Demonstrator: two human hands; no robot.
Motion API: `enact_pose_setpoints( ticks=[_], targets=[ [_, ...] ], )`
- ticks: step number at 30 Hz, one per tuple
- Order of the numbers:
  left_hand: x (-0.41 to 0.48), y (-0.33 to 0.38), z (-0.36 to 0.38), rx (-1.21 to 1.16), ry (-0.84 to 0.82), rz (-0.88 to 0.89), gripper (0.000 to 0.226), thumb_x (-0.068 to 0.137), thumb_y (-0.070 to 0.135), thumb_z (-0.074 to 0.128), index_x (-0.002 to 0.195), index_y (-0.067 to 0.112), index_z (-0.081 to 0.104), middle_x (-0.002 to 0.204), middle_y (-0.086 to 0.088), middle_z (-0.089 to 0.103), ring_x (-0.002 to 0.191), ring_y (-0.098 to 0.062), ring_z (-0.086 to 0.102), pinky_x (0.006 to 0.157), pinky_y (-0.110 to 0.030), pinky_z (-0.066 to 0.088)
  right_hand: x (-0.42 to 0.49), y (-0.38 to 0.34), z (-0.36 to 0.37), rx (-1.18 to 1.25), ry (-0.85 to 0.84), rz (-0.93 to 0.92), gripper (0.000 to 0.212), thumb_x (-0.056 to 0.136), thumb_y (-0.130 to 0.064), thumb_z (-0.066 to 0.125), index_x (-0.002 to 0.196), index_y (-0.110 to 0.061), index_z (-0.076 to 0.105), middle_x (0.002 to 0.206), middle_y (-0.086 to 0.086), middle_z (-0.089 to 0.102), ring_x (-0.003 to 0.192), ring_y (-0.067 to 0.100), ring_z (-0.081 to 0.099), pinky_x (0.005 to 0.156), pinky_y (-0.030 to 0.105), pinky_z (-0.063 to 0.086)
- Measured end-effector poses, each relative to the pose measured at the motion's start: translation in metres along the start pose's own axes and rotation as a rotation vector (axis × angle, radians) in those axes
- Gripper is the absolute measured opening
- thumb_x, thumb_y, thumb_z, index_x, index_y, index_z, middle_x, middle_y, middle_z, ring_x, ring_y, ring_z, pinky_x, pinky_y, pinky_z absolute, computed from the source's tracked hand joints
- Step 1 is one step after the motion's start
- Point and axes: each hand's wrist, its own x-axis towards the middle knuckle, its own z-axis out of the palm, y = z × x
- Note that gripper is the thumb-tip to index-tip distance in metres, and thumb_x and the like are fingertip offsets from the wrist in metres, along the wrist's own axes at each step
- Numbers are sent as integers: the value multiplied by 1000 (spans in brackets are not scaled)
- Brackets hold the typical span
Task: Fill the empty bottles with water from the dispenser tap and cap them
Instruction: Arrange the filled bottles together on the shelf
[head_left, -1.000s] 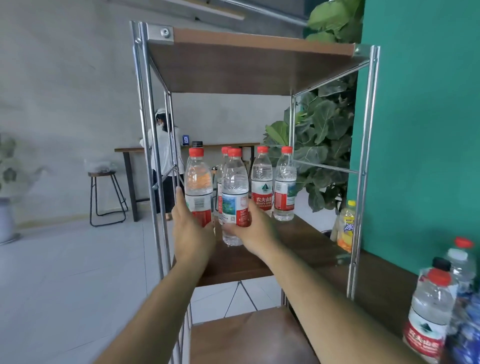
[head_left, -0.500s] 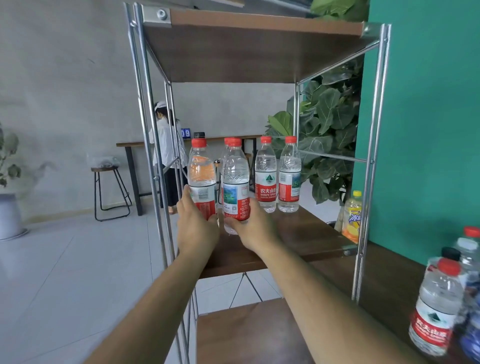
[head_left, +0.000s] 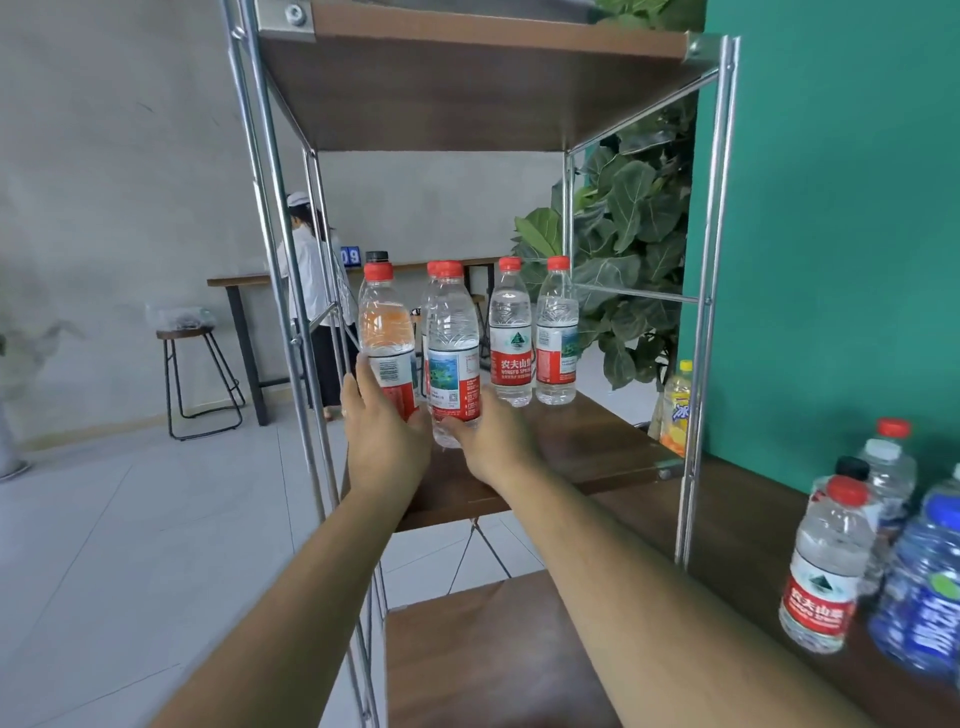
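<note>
Several clear red-capped water bottles stand on the middle shelf (head_left: 597, 447) of a metal-framed rack. My left hand (head_left: 382, 431) is wrapped around the base of the leftmost bottle (head_left: 387, 332), which shows an orange tint. My right hand (head_left: 493, 441) grips the bottom of a second bottle (head_left: 453, 343) right beside it, the two bottles nearly touching. Two more capped bottles (head_left: 511, 338) (head_left: 557, 332) stand further back on the shelf, untouched. No dispenser tap is in view.
More bottles (head_left: 826, 566) crowd the dark counter at the right, one with a blue label (head_left: 924, 587). A yellow drink bottle (head_left: 675, 410) stands behind the rack post (head_left: 701, 312). A lower shelf (head_left: 493, 654) lies beneath. A person (head_left: 311, 291), a stool (head_left: 197, 374) and a plant (head_left: 628, 234) are beyond.
The view has tilted and moved closer, with the shelf lower in frame. Both hands have stayed on the two front bottles, which sit closer together.
</note>
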Motion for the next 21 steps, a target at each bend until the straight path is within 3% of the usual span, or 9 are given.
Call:
enact_pose_setpoints(
  ticks=[2,4,6,9,12,17,21],
  targets=[
    [-16,10,0,118,64,164,81,95,16,67,160,18,20,160,-11,27,148,-31,29,117,-50,34,-17,-1,-14,-39,13,-11,51,104,-37,62,150,-20,46,143,-1,61,129,22,60,92,30,45],
    [-38,24,7,120,64,381,65,95,13,66,153,8,36,150,-14,41,139,-32,38,114,-48,38,-41,8,-35,-149,96,-93,49,108,-40,51,153,-23,43,148,-1,55,134,23,56,99,36,51],
    [-64,40,23,37,-16,580,53,94,7,63,144,4,47,138,-14,52,128,-30,48,107,-42,41,-71,24,-63,-209,180,-167,46,109,-37,47,153,-24,44,149,-2,55,134,20,55,104,43,52],
    [-104,69,61,-121,-233,738,42,96,8,55,138,6,53,133,-8,55,121,-24,52,102,-38,44,-125,58,-114,-313,323,-174,45,109,-27,48,153,-19,47,145,0,57,132,17,54,107,40,50],
    [-156,98,108,-287,-442,732,40,100,11,57,139,9,53,134,-1,54,123,-19,54,104,-33,47,-180,105,-164,-412,469,-96,44,108,-24,51,150,-14,51,141,2,60,131,16,54,110,29,44],
    [-230,127,194,-358,-741,623,52,97,17,66,145,12,48,142,-2,48,136,-14,42,112,-10,25,-233,184,-224,-512,619,185,43,104,-25,61,144,-12,55,136,5,61,129,22,53,111,31,39],
    [-249,128,255,-349,-860,387,74,91,25,73,154,16,34,151,-5,37,144,-18,32,118,-39,34,-242,233,-247,-536,778,347,50,97,-22,69,142,-7,54,134,10,57,127,30,51,110,38,40]
  ],
)
